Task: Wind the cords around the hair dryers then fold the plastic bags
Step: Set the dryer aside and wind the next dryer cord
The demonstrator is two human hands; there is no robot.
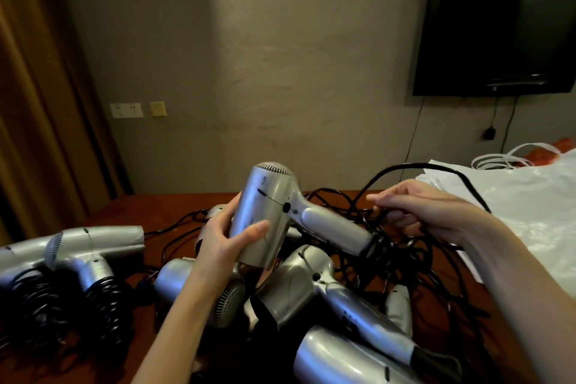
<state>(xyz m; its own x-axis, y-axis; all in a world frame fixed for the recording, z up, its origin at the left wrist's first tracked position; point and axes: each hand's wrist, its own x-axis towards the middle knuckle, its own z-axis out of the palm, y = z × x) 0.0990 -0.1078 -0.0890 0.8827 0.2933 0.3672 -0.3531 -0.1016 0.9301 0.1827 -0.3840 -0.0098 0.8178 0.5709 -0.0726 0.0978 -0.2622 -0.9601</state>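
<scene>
Left hand [230,237] wrapped round the barrel of a silver hair dryer [271,212], thumb across the front, fingers behind, holding it up over the pile with the intake grille pointing up and the handle slanting down to the right. Right hand [417,212] curled round that dryer's black cord [436,170] just past the handle end, cord arcing up and over toward the right. Couple of turns maybe already round the handle base, hard to tell in the tangle.

Underneath, a heap of more silver dryers [311,284] and loose black cords [405,259] all knotted together on a dark reddish wooden table [140,206]. Off to the left, two dryers with cords coiled round their handles [99,284], lying side by side. Plastic bags [514,196], whitish and see-through, spread flat on the right side of the table, handles at the far end.

Behind it all: grey wall, black TV [498,31] mounted upper right, brown curtain [37,87] on the left.
</scene>
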